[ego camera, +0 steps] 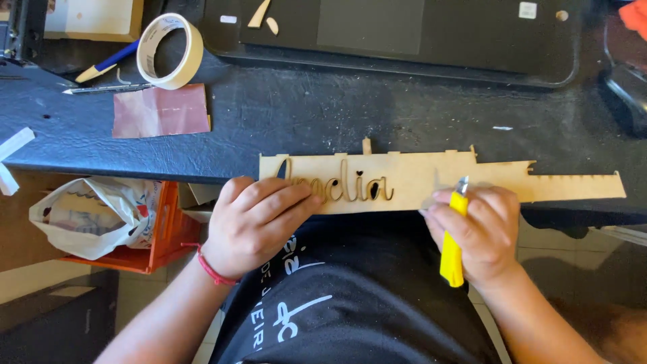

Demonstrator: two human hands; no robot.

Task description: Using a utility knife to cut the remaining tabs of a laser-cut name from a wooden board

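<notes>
A long, thin strip of pale laser-cut plywood (431, 180), with cursive lettering cut through its left part and small teeth along its top and right edges, lay along the near edge of the black textured tabletop (303, 114), its lower side overhanging toward the person's lap. The left hand (253, 219) lay flat, fingers together, pressing on the strip's left end and covering the first letters. The right hand (482, 232) was closed around a yellow utility knife (451, 249), the short metal blade resting against the strip just right of the lettering. Between the two hands the strip was uncovered, and its stepped right end reached well past the knife hand. Behind the strip the tabletop stayed open up to a black tray (404, 34) at the far edge. A reddish-brown sheet of sandpaper (160, 111) and a roll of cream masking tape (170, 50) sat well apart at far left.
</notes>
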